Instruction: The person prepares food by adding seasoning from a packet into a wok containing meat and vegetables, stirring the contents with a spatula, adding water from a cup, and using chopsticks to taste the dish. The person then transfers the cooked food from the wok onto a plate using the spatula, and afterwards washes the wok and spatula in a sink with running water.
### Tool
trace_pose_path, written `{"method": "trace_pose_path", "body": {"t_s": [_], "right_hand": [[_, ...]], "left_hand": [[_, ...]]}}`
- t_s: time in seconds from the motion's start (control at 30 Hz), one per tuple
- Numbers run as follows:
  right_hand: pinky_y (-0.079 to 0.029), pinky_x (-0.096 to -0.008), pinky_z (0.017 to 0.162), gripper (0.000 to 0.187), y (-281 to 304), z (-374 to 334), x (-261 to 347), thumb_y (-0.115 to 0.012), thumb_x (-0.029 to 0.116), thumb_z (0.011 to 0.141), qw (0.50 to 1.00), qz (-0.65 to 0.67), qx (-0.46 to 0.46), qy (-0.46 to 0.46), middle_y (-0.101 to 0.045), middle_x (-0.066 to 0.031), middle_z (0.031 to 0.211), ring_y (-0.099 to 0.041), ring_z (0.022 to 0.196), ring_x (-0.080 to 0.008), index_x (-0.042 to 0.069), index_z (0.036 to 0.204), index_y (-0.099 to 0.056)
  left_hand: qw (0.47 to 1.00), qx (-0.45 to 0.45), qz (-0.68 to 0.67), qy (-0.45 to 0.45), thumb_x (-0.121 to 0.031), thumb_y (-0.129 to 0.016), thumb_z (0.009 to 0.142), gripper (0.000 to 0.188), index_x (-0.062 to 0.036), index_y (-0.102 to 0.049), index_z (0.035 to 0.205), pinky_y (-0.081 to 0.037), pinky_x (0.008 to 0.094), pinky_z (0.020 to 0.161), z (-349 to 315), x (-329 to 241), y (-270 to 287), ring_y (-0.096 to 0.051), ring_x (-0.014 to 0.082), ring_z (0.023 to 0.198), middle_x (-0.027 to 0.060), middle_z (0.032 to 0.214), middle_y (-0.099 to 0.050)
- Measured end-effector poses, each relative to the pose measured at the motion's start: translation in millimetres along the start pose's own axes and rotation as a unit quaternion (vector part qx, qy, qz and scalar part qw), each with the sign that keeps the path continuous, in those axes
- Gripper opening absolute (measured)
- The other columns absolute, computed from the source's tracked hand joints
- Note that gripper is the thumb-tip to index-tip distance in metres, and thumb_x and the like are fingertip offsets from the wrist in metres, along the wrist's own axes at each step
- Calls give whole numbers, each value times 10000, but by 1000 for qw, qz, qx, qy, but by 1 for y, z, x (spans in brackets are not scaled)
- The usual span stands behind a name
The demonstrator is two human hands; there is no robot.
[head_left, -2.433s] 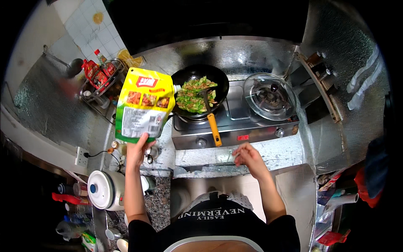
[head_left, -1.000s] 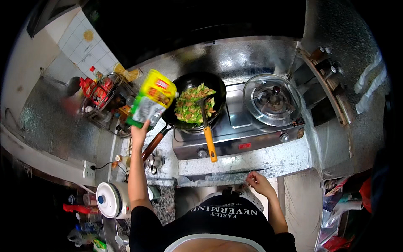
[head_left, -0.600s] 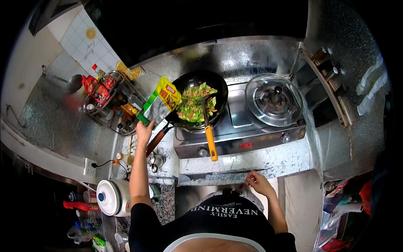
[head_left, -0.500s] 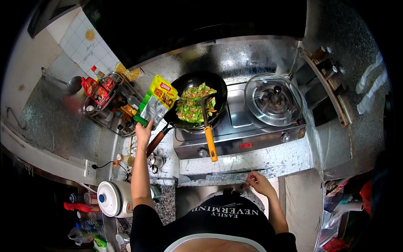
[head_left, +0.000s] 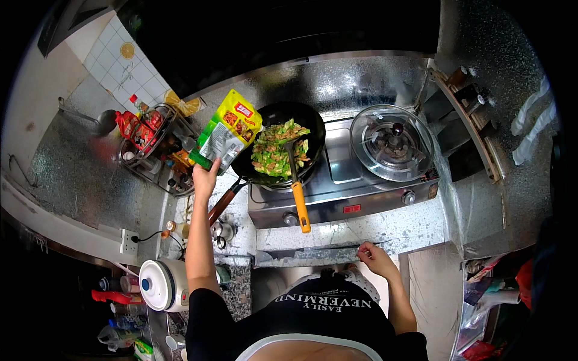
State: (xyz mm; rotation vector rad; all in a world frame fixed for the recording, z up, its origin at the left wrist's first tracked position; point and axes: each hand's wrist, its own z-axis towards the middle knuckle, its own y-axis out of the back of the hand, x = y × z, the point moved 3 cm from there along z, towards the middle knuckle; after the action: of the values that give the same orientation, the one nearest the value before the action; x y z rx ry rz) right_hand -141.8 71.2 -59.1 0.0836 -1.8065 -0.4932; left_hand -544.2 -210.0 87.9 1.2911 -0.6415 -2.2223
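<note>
My left hand [head_left: 206,174] grips the lower end of a yellow and green seasoning pouch [head_left: 227,133]. The pouch is tilted, its upper right corner over the left rim of a black wok [head_left: 313,129]. Chopped green vegetables with bits of meat [head_left: 274,153] lie in the wok. A spatula [head_left: 301,204] with a yellow handle rests in the food, its handle reaching over the stove's front. Nearest to the counter's front edge is my right hand [head_left: 374,260], its fingers curled together, with nothing visible in them.
The wok sits on the left burner of a steel gas stove [head_left: 343,150]. A glass lid [head_left: 391,143] covers the right burner. To the left are a condiment rack [head_left: 158,157] and a white rice cooker [head_left: 158,286]. A knife rack [head_left: 466,114] stands at the right.
My left hand has moved the pouch slightly up and turned it, so more of its printed face shows. My right hand has shifted slightly right. The wok and spatula stay in place.
</note>
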Motion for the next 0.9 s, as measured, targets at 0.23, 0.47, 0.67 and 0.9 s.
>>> {"method": "trace_pose_path", "body": {"t_s": [0.23,0.47,0.67,0.9], "right_hand": [[-429,-259,585,133,-2,0,1,-541,135,803,1000,-2,18,4,-563,-60,715,-537,632,-135,18,857,-508],[-424,-255,583,142,-5,1,1,-537,150,803,1000,12,14,5,-563,-60,715,-525,626,-134,19,851,-507],[-435,-289,589,164,-12,4,-4,-539,174,793,1000,-3,19,9,-578,-99,724,-549,632,-202,24,854,-516],[-433,-257,598,153,-14,-1,5,-539,153,801,999,-1,32,-4,-570,-68,732,-541,645,-148,16,864,-509]], "left_hand": [[1000,8,-9,17,-214,-659,722,321,37,-570,902,-451,317,635,0,22,-5,-599,210,667,158,748,-623],[980,-27,-186,68,-160,-642,755,285,56,-569,925,-447,281,674,-1,28,-4,-573,150,732,104,847,-624],[997,-27,-26,61,-155,-655,734,284,42,-575,922,-449,300,671,-9,33,0,-591,170,739,114,834,-637],[972,-41,-214,89,-143,-661,735,268,46,-573,904,-447,276,658,-24,17,15,-573,137,724,88,803,-630]]}}
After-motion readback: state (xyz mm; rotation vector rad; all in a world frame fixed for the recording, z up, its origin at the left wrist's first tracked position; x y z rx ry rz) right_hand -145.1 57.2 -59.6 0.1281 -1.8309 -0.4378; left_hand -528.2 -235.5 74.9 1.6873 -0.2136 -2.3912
